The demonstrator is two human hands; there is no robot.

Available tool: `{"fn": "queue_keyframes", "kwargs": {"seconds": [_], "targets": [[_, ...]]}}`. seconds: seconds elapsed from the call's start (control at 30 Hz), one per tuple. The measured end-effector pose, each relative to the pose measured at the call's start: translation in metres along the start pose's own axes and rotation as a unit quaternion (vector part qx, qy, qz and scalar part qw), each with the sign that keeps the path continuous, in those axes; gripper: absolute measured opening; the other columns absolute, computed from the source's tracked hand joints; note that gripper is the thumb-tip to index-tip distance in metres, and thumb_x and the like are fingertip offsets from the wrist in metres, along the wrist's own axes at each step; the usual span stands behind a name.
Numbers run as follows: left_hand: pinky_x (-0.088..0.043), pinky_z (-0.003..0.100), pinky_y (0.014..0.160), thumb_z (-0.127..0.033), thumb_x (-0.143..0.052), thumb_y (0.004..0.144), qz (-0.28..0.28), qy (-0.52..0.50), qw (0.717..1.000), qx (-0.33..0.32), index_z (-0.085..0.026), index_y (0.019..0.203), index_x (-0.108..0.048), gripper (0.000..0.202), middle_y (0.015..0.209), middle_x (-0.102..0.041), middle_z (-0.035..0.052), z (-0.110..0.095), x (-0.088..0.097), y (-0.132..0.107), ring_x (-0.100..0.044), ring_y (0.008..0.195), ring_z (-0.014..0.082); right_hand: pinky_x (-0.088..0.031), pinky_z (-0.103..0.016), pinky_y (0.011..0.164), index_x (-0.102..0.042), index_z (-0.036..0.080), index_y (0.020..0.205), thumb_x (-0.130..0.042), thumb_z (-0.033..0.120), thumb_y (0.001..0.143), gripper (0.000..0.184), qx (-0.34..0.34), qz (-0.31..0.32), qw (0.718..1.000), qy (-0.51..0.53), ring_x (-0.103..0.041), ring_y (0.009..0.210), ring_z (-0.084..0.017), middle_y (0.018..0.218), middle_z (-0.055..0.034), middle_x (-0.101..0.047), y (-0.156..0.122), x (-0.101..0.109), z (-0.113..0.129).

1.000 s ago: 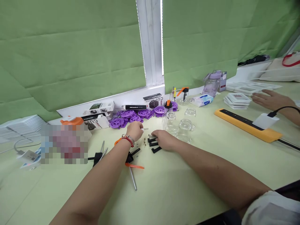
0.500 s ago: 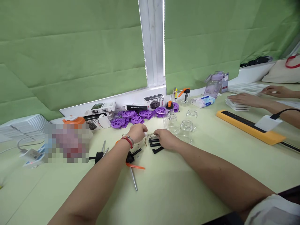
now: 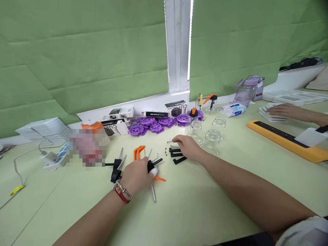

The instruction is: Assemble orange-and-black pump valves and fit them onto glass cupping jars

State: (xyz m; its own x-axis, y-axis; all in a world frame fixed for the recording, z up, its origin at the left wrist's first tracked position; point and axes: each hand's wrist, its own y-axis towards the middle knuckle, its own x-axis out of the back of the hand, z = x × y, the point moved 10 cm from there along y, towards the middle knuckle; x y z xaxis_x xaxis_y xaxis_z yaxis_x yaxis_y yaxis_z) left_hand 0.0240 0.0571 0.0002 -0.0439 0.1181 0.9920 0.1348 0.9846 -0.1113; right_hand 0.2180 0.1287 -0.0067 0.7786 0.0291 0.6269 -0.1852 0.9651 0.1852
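Your left hand (image 3: 137,176) grips the small black plastic fitting (image 3: 150,166) at the bench (image 3: 194,212); it should be light and stiff (hold its thick body). Your right hand (image 3: 189,147) curls beside thin metal coil springs (image 3: 175,147); I cannot tell whether it grips.

2 green sheets (image 3: 84,54) flank 1 white post (image 3: 178,48); bright slit (image 3: 190,41) along right edge; pale green tabletop (image 3: 192,212).

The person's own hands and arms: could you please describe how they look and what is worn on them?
The left hand has a silver-coloured bracelet and a red band at its wrist; something white shows at the thumb, too small to identify. The right hand has no visible bracelet, and its arm ends in a pale sleeve. Neither wears a glove.
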Motion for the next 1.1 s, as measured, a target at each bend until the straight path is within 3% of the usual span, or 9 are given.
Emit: {"fn": "queue_keyframes", "kwargs": {"seconds": [0.17, 0.3, 0.37, 0.5, 0.6, 0.77, 0.9, 1.1], "targets": [[-0.032, 0.027, 0.048, -0.037, -0.053, 0.074, -0.006, -0.062, 0.998, -0.013, -0.022, 0.088, -0.056, 0.020, 0.075, -0.063, 0.0045, 0.008, -0.004, -0.001, -0.061, 0.067, 0.0213, -0.044, -0.030, 0.091, -0.064, 0.018, 0.105, -0.044, 0.008, 0.085, 0.030, 0.022, 0.021, 1.000, -0.002, -0.059, 0.104, -0.017, 0.112, -0.0065, -0.066, -0.007, -0.011, 0.010], [-0.037, 0.026, 0.053, -0.032, -0.054, 0.074, -0.015, -0.145, 0.987, -0.059, -0.025, 0.097, -0.056, 0.024, 0.079, -0.065, 0.0019, 0.007, 0.000, -0.007, -0.061, 0.070, 0.0191, -0.045, -0.028, 0.085, -0.065, 0.017, 0.101, -0.045, 0.013, 0.085, 0.026, 0.026, 0.025, 0.999, 0.027, -0.060, 0.096, -0.016, 0.106, -0.0063, -0.067, -0.011, -0.015, 0.019], [-0.041, 0.027, 0.057, -0.031, -0.056, 0.074, -0.021, -0.199, 0.976, -0.081, -0.025, 0.108, -0.052, 0.035, 0.086, -0.065, 0.0019, 0.005, 0.003, -0.011, -0.061, 0.069, 0.0173, -0.047, -0.026, 0.074, -0.065, 0.017, 0.100, -0.048, 0.020, 0.085, 0.022, 0.031, 0.065, 0.995, 0.066, -0.061, 0.083, -0.015, 0.096, -0.0050, -0.068, -0.017, -0.025, 0.030], [-0.045, 0.027, 0.061, -0.030, -0.060, 0.072, -0.048, -0.277, 0.956, -0.089, -0.024, 0.121, -0.040, 0.054, 0.092, -0.064, 0.0024, 0.007, 0.009, -0.013, -0.060, 0.068, 0.0151, -0.042, -0.022, 0.056, -0.067, 0.016, 0.085, -0.056, 0.034, 0.081, 0.021, 0.014, 0.222, 0.966, 0.133, -0.054, 0.059, -0.011, 0.071, -0.0007, -0.064, -0.042, -0.060, 0.052], [-0.046, 0.027, 0.061, -0.028, -0.063, 0.069, -0.056, -0.322, 0.941, -0.087, -0.023, 0.114, -0.042, 0.049, 0.093, -0.062, 0.0029, 0.007, 0.008, -0.012, -0.060, 0.072, 0.0151, -0.037, -0.020, 0.050, -0.063, 0.015, 0.069, -0.056, 0.035, 0.080, 0.023, -0.024, 0.281, 0.947, 0.155, -0.046, 0.050, -0.008, 0.060, 0.0017, -0.058, -0.057, -0.077, 0.055], [-0.049, 0.028, 0.065, -0.024, -0.062, 0.070, -0.002, -0.422, 0.899, -0.118, -0.020, 0.091, -0.047, 0.026, 0.090, -0.060, 0.0033, -0.004, -0.002, -0.012, -0.059, 0.076, 0.0153, -0.035, -0.020, 0.047, -0.060, 0.014, 0.063, -0.058, 0.046, 0.079, 0.035, -0.061, 0.318, 0.929, 0.178, -0.043, 0.046, -0.007, 0.055, 0.0011, -0.057, -0.067, -0.089, 0.047], [-0.050, 0.030, 0.070, -0.020, -0.061, 0.072, 0.005, -0.455, 0.877, -0.152, -0.019, 0.094, -0.049, 0.025, 0.092, -0.061, 0.0032, -0.010, 0.004, -0.015, -0.059, 0.079, 0.0150, -0.033, -0.019, 0.041, -0.059, 0.014, 0.068, -0.065, 0.051, 0.073, 0.037, -0.102, 0.354, 0.904, 0.216, -0.045, 0.045, -0.006, 0.061, -0.0005, -0.060, -0.069, -0.093, 0.041], [-0.049, 0.028, 0.073, -0.022, -0.058, 0.076, 0.042, -0.417, 0.875, -0.241, -0.019, 0.098, -0.059, 0.022, 0.090, -0.064, 0.0031, -0.031, 0.011, -0.032, -0.059, 0.077, 0.0141, -0.026, -0.018, 0.036, -0.054, 0.015, 0.066, -0.063, 0.056, 0.073, 0.042, -0.138, 0.328, 0.873, 0.333, -0.037, 0.036, -0.004, 0.045, 0.0052, -0.048, -0.062, -0.092, 0.040]]}}
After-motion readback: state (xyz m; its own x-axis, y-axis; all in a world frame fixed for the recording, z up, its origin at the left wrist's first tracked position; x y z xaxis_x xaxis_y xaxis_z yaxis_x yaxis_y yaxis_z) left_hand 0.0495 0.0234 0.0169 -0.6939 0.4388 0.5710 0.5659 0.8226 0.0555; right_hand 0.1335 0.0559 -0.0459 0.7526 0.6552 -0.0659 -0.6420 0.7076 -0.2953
